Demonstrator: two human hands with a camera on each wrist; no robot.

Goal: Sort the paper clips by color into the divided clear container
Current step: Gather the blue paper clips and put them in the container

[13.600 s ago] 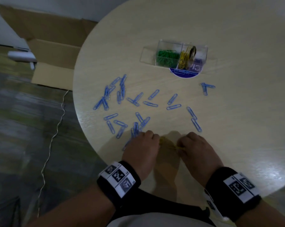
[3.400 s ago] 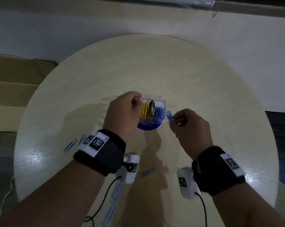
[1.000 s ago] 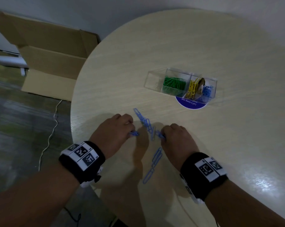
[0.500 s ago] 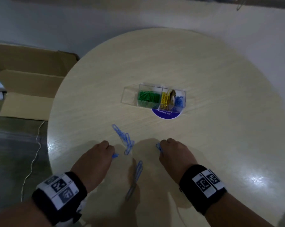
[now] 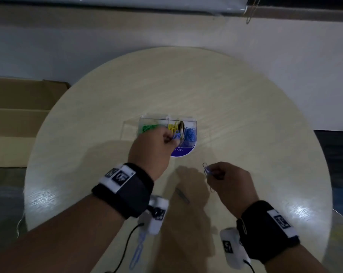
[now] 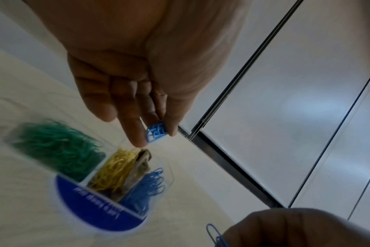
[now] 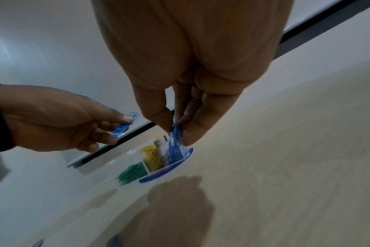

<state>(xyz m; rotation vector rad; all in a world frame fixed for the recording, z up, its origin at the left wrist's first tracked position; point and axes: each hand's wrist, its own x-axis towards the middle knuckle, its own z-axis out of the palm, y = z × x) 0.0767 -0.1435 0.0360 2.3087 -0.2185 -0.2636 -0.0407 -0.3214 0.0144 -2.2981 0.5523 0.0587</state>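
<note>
The divided clear container (image 5: 194, 123) stands mid-table on a blue round label, with green clips (image 6: 57, 157), yellow clips (image 6: 114, 168) and blue clips (image 6: 146, 187) in separate compartments. My left hand (image 5: 172, 137) hovers just over its near side and pinches a small bunch of blue clips (image 6: 156, 133) between thumb and fingertips. My right hand (image 5: 210, 172) is nearer to me, right of the container, and pinches several blue clips (image 7: 176, 133) that dangle from its fingertips. Loose blue clips (image 5: 136, 255) lie near the table's front edge under my left forearm, and another clip (image 5: 182, 196) lies in shadow between my wrists.
The round pale wooden table (image 5: 245, 115) stands against a white wall. A flattened cardboard box (image 5: 19, 115) lies on the floor to the left. A blind's bead chain (image 5: 249, 12) hangs at the top right.
Both hands have lifted off the table holding blue clips. The left hand has moved forward to the container; the right hand has risen and trails behind it.
</note>
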